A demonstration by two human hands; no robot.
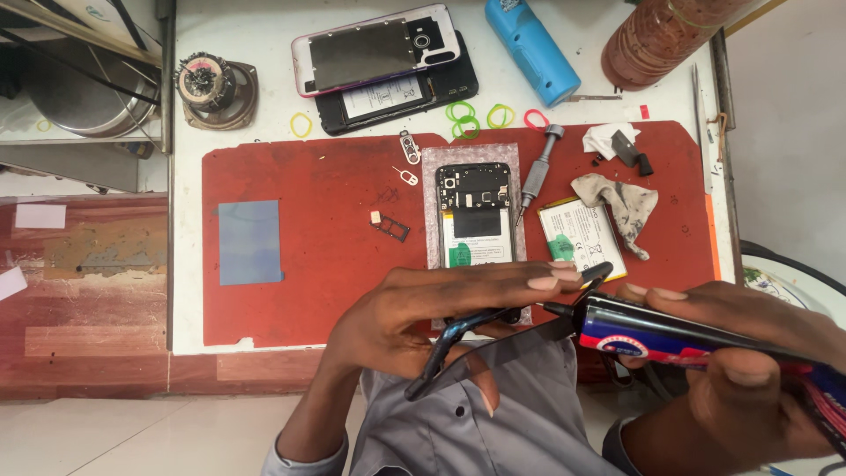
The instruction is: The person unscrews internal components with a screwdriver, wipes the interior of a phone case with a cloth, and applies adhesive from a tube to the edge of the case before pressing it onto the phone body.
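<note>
Currently, items run left to right as follows.

Blue film (pixel 250 241): flat, matte, rectangular; lies on the left part of the red mat (pixel 326 291), well apart from both hands.

Card tray (pixel 391 227): small dark frame with a cut-out, flat on the mat, left of the opened phone.

Left hand (pixel 414 322): fingers curled shut around the phone frame (pixel 458 339); fingertips (pixel 553 278) lie along its upper edge, thumb under it. The frame is a thin, dark, glossy shell, tilted edge-on to the camera and held above the near edge of the mat, over the person's grey shirt.

Opened phone (pixel 475 216): rectangular, back removed, dark board above, pale label and green tab below; rests on a grey pad on the mat, just beyond the left fingertips.

Screwdriver (pixel 538 172): grey metal, knurled cap, slim shaft; lies on the mat just right of the opened phone.

Loose battery (pixel 580 236): flat white pack with green markings, tilted; beside a soiled grey cloth (pixel 621 207).

Glue tube (pixel 696 339): long, glossy, dark body with red and blue bands; its black nozzle touches the right end of the phone frame.

Right hand (pixel 740 379): closed firmly around the glue tube, fingers over the top, thumb pressed on the near side.
</note>
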